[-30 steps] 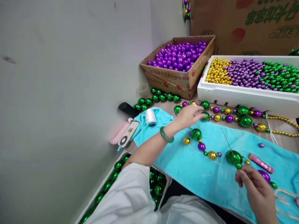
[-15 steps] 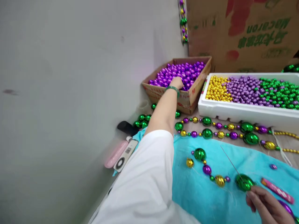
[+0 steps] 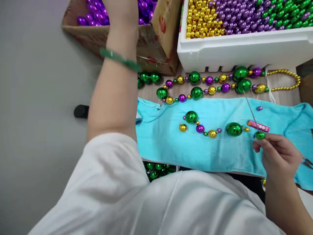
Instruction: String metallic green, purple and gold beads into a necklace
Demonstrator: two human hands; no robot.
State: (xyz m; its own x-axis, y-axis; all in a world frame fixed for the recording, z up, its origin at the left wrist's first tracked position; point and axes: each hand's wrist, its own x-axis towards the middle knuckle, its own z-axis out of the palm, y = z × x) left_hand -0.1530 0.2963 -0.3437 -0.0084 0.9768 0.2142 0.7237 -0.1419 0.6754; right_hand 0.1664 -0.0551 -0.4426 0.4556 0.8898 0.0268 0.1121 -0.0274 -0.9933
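My left arm reaches across to the cardboard box of purple beads [image 3: 94, 14]. Only the wrist end of my left hand [image 3: 122, 8] shows at the top edge; its fingers are out of frame. My right hand [image 3: 281, 153] is closed at the fingertips, pinching a small green bead [image 3: 259, 135] and a thin needle [image 3: 250, 107] that points up and left from it. Beside it, a big green bead [image 3: 234, 129] and a small gold bead [image 3: 246, 129] lie on the blue cloth [image 3: 161, 143]. Farther left is a short strung row of beads [image 3: 200, 128] with thin thread.
A finished-looking bead necklace [image 3: 196, 93] lies behind the cloth. The white foam box [image 3: 232, 49] holds gold, purple and green beads. A pink wrapped stick [image 3: 262, 126] and a loose purple bead [image 3: 259, 108] lie on the cloth; scissors [image 3: 307, 162] are at right.
My view has tilted down and turned right, so the purple-bead box now sits at the top edge. My left hand has mostly left the frame; my right hand still pinches at the needle.
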